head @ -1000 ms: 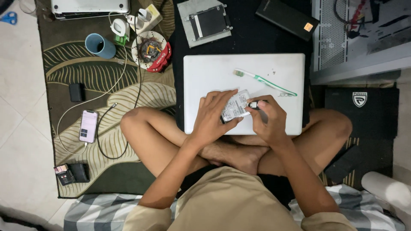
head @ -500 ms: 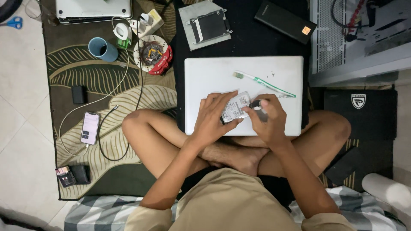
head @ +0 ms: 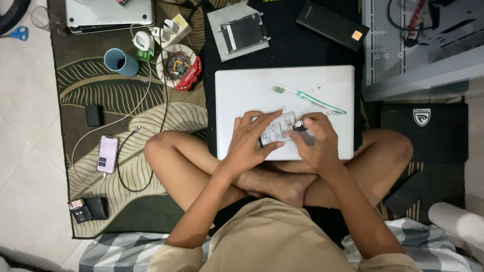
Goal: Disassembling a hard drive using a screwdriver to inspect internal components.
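Two hands meet over a small drive (head: 278,132) lying flat on a closed white laptop (head: 242,90), which rests across the seated person's crossed legs. Only the head view shows this. The left hand (head: 248,143) lies spread on the drive's left end, fingers splayed and pressing down, covering part of it. The right hand (head: 316,143) comes in from the right, its grip pinched around a dark, short tool (head: 299,126) whose tip touches the drive's upper right corner. The drive's long axis runs left to right with a slight upward tilt toward the right, so it sits between the two hands, touching both; the left hand covers more of it. A green toothbrush (head: 307,98) lies just beyond the hands on the laptop lid, apart from them. On the patterned mat to the left are a blue cup (head: 120,62), a phone (head: 107,153) on a cable, and a round red-rimmed tray (head: 177,66).
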